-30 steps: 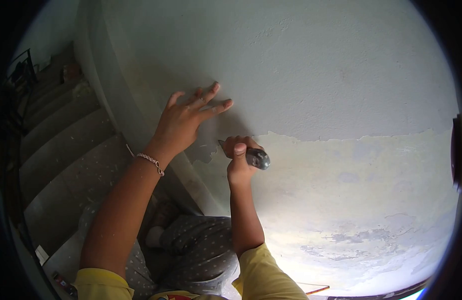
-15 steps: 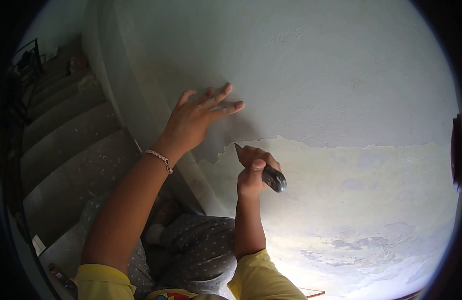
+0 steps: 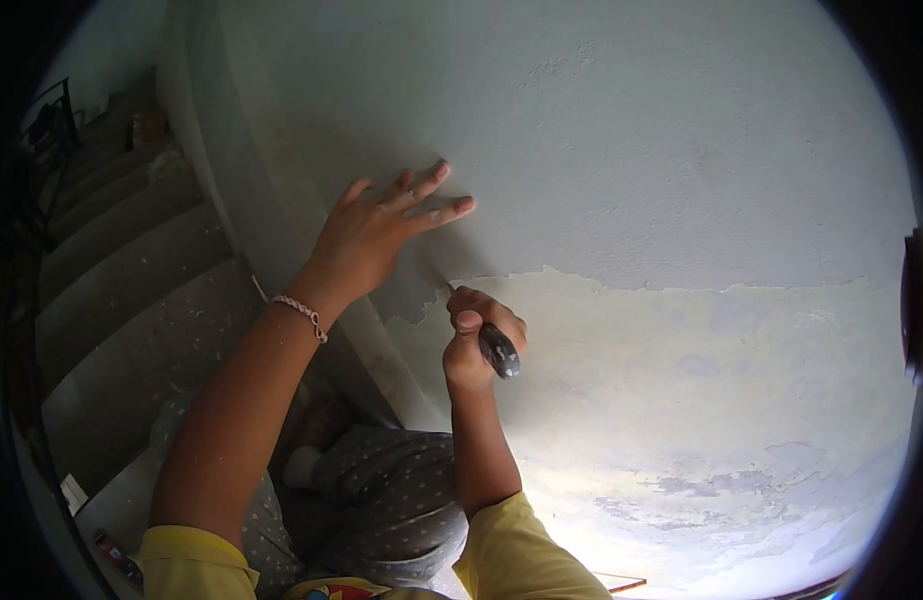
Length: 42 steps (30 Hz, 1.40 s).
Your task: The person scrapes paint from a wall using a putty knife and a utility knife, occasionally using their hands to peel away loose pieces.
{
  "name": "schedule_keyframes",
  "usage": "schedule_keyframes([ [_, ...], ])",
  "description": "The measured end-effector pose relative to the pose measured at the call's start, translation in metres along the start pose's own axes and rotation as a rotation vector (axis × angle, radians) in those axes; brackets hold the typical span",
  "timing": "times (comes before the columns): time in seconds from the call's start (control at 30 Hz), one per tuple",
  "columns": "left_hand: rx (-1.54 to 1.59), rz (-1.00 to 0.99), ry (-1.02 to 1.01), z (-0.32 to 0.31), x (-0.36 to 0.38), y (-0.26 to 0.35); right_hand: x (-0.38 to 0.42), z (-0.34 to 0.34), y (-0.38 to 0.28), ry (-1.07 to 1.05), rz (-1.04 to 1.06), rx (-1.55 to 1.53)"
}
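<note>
Fingers spread, my left hand (image 3: 376, 235) rests against the grey painted wall (image 3: 661, 170) and holds nothing. Below and right of it, my right hand (image 3: 478, 335) is wrapped round the dark handle of a scraper (image 3: 499, 352). The scraper's narrow metal tip points up and left at the ragged edge where the grey paint meets a pale, bare wall area (image 3: 661, 380). Most of the blade is hidden by my fingers. The handle has whitish smears on it.
Stairs (image 3: 131, 310) with white specks run up on the left, with a dark railing (image 3: 53, 130) beyond them. My legs in dotted grey trousers (image 3: 391, 500) are below. A dark reddish object (image 3: 913, 305) is at the right edge.
My right hand and the scraper have moved left along the paint edge. The scraper's blade now shows less. My left hand appears slightly further left, as the view has shifted a little.
</note>
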<state>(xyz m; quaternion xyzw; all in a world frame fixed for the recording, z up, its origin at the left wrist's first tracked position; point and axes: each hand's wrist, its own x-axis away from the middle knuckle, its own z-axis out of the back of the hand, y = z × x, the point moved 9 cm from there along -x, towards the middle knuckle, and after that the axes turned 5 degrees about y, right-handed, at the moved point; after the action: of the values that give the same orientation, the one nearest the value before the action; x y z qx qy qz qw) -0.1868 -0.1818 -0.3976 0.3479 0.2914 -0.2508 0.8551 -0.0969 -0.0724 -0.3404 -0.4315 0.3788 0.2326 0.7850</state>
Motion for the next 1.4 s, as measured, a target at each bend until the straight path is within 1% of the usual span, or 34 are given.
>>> schedule_keyframes([
  [0.07,-0.030,-0.003,-0.001,-0.002,0.001,0.000,0.000,0.005,-0.007,0.022,0.007,-0.031],
  [0.1,0.007,-0.004,0.013,-0.002,0.001,-0.001,-0.001,0.008,-0.009,0.035,0.017,-0.068],
  [0.13,0.046,-0.001,0.029,-0.001,0.001,-0.003,0.002,0.013,-0.004,0.010,-0.002,-0.133],
  [0.17,0.046,0.011,0.028,-0.002,0.002,-0.006,0.008,0.009,0.007,0.000,-0.008,-0.136],
  [0.23,0.042,-0.010,0.036,0.001,0.002,-0.002,0.025,0.012,0.055,0.143,-0.282,-0.016],
  [0.27,0.047,-0.010,0.031,0.000,0.002,0.001,0.031,0.006,0.064,0.088,-0.311,0.023],
  [0.3,0.035,-0.005,-0.015,-0.002,0.001,-0.001,0.028,0.006,0.056,0.091,-0.311,0.018],
  [0.33,0.015,0.006,-0.056,-0.003,-0.001,-0.007,0.015,-0.003,0.023,0.013,-0.090,0.073],
  [0.37,0.001,0.021,-0.051,-0.002,-0.002,-0.012,0.010,-0.015,-0.004,-0.073,0.128,0.122],
  [0.4,-0.012,-0.008,-0.015,-0.001,-0.003,-0.010,0.008,-0.010,-0.009,-0.017,0.138,-0.104],
  [0.43,-0.021,-0.042,0.019,0.001,-0.002,-0.007,0.007,-0.010,-0.011,-0.027,0.131,-0.117],
  [0.5,-0.010,-0.024,0.005,0.000,0.000,-0.006,0.004,-0.003,-0.012,-0.017,0.116,0.006],
  [0.53,0.005,-0.017,-0.002,-0.001,0.000,-0.006,0.005,0.000,-0.009,0.035,0.126,-0.095],
  [0.67,0.005,-0.011,-0.013,-0.006,0.002,-0.006,0.004,0.000,-0.014,0.003,0.144,-0.011],
  [0.73,0.021,-0.006,0.031,-0.001,0.001,-0.006,0.000,0.013,-0.012,0.092,0.083,-0.174],
  [0.77,0.017,0.000,0.039,0.000,0.001,-0.008,-0.001,0.012,-0.011,0.084,0.087,-0.180],
  [0.83,0.055,-0.001,0.024,0.000,0.001,-0.008,0.002,0.015,-0.001,0.075,0.016,-0.092],
  [0.87,0.062,-0.007,0.020,-0.001,0.002,-0.006,0.012,0.021,0.023,0.138,-0.067,-0.021],
  [0.9,0.057,-0.007,0.028,-0.001,0.002,-0.007,0.013,0.022,0.021,0.147,-0.068,-0.012],
  [0.97,0.048,-0.013,0.041,0.001,-0.001,-0.005,0.009,0.008,0.018,0.024,-0.080,-0.041],
  [1.0,0.027,-0.008,0.025,0.000,-0.001,-0.005,0.006,0.007,-0.001,0.040,0.037,0.032],
  [1.03,0.005,0.002,0.008,-0.001,0.000,-0.007,0.005,0.007,-0.003,0.037,0.039,0.028],
  [1.1,0.009,0.002,0.020,0.002,0.001,-0.010,0.002,0.013,-0.004,0.060,0.026,-0.089],
  [1.13,0.021,-0.011,0.026,0.002,0.001,-0.007,0.006,0.014,0.010,0.115,-0.009,-0.009],
  [1.17,0.031,-0.021,0.024,0.000,0.002,-0.004,0.011,0.016,0.011,0.122,-0.009,0.003],
  [1.23,0.002,-0.002,0.018,-0.002,0.000,-0.007,0.006,0.005,0.006,0.029,-0.003,0.039],
  [1.3,0.017,-0.003,-0.001,-0.003,-0.001,-0.006,0.007,0.005,-0.005,0.007,0.028,0.042],
  [1.37,0.024,0.020,-0.014,-0.001,0.000,-0.011,0.004,0.007,-0.008,0.018,0.046,-0.107],
  [1.4,0.019,0.009,-0.005,0.000,0.000,-0.010,0.007,0.007,0.005,0.054,-0.027,0.038],
])
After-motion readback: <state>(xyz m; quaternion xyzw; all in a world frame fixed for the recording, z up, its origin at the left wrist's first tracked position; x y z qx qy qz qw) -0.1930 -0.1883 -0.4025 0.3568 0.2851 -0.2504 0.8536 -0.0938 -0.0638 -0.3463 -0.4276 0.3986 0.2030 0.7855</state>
